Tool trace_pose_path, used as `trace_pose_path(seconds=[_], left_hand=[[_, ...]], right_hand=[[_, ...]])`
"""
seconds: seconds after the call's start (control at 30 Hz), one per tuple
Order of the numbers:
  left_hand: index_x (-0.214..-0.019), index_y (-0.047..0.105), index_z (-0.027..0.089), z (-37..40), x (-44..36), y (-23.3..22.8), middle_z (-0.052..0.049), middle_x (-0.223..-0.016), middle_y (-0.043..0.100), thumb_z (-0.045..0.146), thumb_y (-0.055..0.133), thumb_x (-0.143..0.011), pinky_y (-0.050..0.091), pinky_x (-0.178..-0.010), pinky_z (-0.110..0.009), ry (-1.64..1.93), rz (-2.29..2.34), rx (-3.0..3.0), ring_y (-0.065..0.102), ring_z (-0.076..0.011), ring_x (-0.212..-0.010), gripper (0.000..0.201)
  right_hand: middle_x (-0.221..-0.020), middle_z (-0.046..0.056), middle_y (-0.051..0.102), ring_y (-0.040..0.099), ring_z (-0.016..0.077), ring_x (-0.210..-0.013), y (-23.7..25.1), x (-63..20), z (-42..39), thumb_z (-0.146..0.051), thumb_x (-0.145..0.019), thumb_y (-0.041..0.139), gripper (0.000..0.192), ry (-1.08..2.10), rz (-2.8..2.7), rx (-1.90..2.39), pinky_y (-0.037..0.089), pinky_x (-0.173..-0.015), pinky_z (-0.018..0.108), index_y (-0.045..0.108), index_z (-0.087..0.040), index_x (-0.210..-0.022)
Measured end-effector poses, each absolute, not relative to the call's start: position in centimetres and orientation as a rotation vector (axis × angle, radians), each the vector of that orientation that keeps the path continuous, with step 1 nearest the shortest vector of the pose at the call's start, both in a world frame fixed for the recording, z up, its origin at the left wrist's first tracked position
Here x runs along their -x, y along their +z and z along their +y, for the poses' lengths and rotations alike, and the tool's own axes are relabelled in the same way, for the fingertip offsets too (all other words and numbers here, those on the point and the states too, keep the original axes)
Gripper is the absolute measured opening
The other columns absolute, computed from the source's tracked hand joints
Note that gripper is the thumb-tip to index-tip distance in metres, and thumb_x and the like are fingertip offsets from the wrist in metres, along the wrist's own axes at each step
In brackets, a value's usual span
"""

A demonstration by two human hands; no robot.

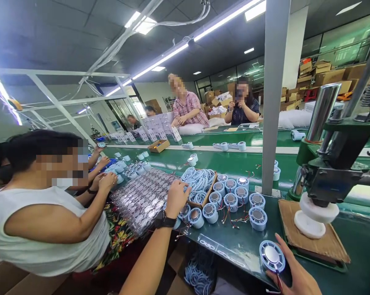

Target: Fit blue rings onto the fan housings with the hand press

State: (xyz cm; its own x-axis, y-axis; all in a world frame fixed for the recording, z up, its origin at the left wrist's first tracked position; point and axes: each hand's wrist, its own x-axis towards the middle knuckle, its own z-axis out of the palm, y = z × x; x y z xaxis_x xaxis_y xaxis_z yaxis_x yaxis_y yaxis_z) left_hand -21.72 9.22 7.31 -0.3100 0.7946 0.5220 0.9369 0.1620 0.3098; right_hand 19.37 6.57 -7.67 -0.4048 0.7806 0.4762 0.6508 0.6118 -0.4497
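The unit in the right hand is a short, light blue cylinder with a round silver disc in the middle of its face. Blue spokes run from the disc out to the rim, with dark gaps between them. The face is turned up, and thin wires trail from its near side, with a white plug at the end.

It lies at the near right, by the near edge of the bench, to the left of the right fingers. One finger runs along its right side toward the far rim; another reaches in at the near side, close to the wires. The right hand grasps the unit between them, leaving the disc uncovered.

The left hand, with a dark band at the wrist, is farther left, its fingers bent over the left edge of a box of blue rings. The fingertips are at the rings; whether they pinch one, I cannot tell.

Similar units stand just right of the box and on its near side, their wires lying loose between them. At the far right is a press with a white round head above a white pad on cardboard.
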Motion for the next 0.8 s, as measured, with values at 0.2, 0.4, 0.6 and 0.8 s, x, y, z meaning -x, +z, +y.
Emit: trace_pose_path(seconds=[0.2, 0.4, 0.6, 0.8], left_hand=[[-0.106, 0.066, 0.015, 7.5, 20.4, 8.5, -0.007, -0.105, 0.069, 0.035, 0.056, -0.099, 0.054, -0.088, -0.043, -1.058, -2.216, 1.654, 0.067, -0.0215, -0.095, 0.023], [-0.090, 0.074, 0.020, 3.6, 12.7, 8.9, -0.003, -0.075, 0.071, 0.034, 0.044, -0.098, 0.053, -0.066, -0.029, -1.204, -2.207, 2.185, 0.066, -0.0195, -0.070, 0.034], [-0.101, 0.073, 0.022, 1.5, 4.2, 8.0, -0.001, -0.085, 0.077, 0.030, 0.065, -0.087, 0.050, -0.076, -0.027, -1.184, -2.302, 2.956, 0.068, -0.0196, -0.080, 0.018], [-0.108, 0.062, 0.018, 1.9, 2.8, 7.4, -0.004, -0.085, 0.073, 0.044, 0.061, -0.091, 0.051, -0.063, -0.025, -1.895, -2.326, 2.647, 0.067, -0.0169, -0.068, 0.031]], right_hand=[[-0.136, 0.008, 0.065, 0.071, 0.0228, -0.113, -7.5, -19.3, 7.2, -0.026, -0.091, 0.058, 0.052, 0.215, -2.204, 1.010, 0.060, -0.096, 0.027, 0.054, -0.023, -0.142], [-0.152, 0.009, 0.049, 0.053, 0.0218, -0.137, -2.5, -21.3, 6.4, -0.010, -0.090, 0.039, 0.061, 0.467, -2.220, 0.989, 0.051, -0.109, 0.032, 0.048, -0.025, -0.149], [-0.117, 0.010, 0.071, 0.070, 0.0162, -0.089, 3.9, -17.2, 3.6, -0.027, -0.095, 0.054, 0.051, 1.142, -1.992, 0.986, 0.057, -0.089, 0.029, 0.051, -0.025, -0.146], [-0.082, -0.002, 0.060, 0.055, 0.0056, -0.053, 4.5, -15.2, 3.2, -0.036, -0.080, 0.074, 0.058, 1.840, -1.406, 0.872, 0.046, -0.048, 0.016, 0.058, -0.023, -0.134]])
